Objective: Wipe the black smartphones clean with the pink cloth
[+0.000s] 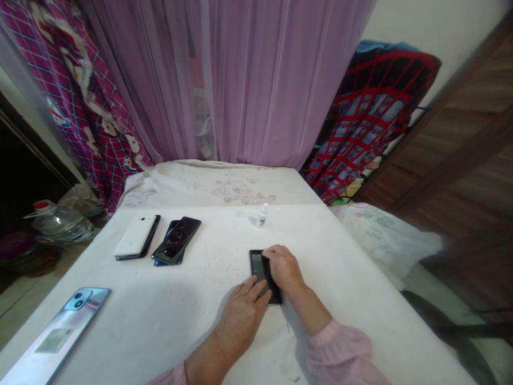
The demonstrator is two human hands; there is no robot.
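Note:
A dark smartphone (258, 262) lies on the white table, screen side up as far as I can tell. My left hand (244, 310) rests on its lower left part, the fingers stretched out and a little apart. Over its upper right edge my right hand (284, 267) is closed, fingertips pressed together against the screen. Whatever these fingers may hold is hidden; a darker strip shows beneath them. Beyond the hands stands a small white bottle (262, 216) with a blue label.
To the left lie a white phone (135, 236) on a dark one and a black phone (176, 238) on a blue one. A large shiny phone (60, 337) fills the near left corner. Beside the table are a water jug (52, 219) and a plastic bag (385, 238).

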